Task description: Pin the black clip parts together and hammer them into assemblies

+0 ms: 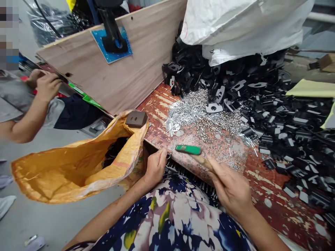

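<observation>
Head view, only camera. Right hand point(231, 188): comes in from lower right, forearm angled up and left, back of hand up, thumb side toward the table middle. Fingers wrapped around the handle of a green-headed tool point(188, 150), clamped on it; the far end of the handle is inside the fist, can't see it. Tool head sits over the near edge of the worn red table point(261, 177), lying roughly left-right. Can't tell if it touches the surface or hangs just above.

Left hand point(156, 165): forearm rises from lower left, hand curled into a fist at the table edge, just left of the tool head. Thumb and index together on a small dark part point(169, 155); only a bit shows past the fingertips, shape unclear. The other fingers are mostly hidden behind the hand.

Dark gap below the table edge holds more black stuff, half covered by the floral garment point(180, 216); can't make out what.

Beyond the tool: heap of silver pins point(193, 104), then black parts point(295, 136) running off the right edge. White sack point(243, 24) covers the back of that pile and is cut off on top. Yellow bag point(60, 170) gapes left of the left hand, contents dark. Co-worker's hand point(48, 85) far left, partly blurred, body cut off by the frame.
</observation>
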